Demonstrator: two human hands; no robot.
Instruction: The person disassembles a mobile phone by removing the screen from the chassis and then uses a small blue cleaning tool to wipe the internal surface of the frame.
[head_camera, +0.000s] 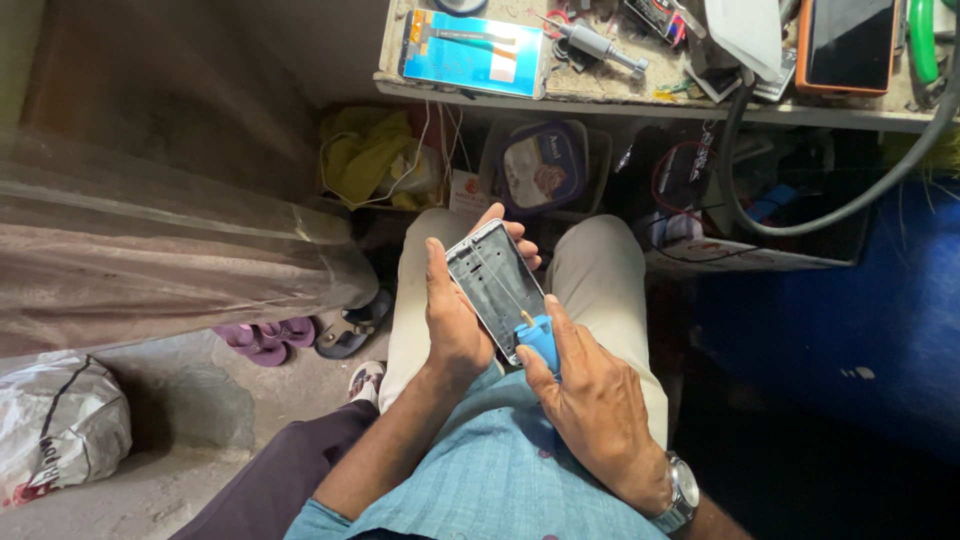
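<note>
Your left hand (455, 325) grips the phone frame (497, 288) over your lap, top end pointing to 11 o'clock. Your right hand (590, 400) pinches a blue tool (541, 343) w/ its tip at the frame's 5 o'clock corner.

Phone frame (495, 285): silver-grey, pale inside. Tool (540, 343) against it: bright blue handle, yellowish tip. Shirt (490, 470): light blue, fine check. Trousers (610, 270): beige. Wristwatch (683, 493): silver. Flat panel (475, 52) on shelf: bright blue with white and orange. Device (848, 45) there: orange rim, black face. Cloth (370, 155) below: yellow. Sandals (262, 340): purple.
</note>
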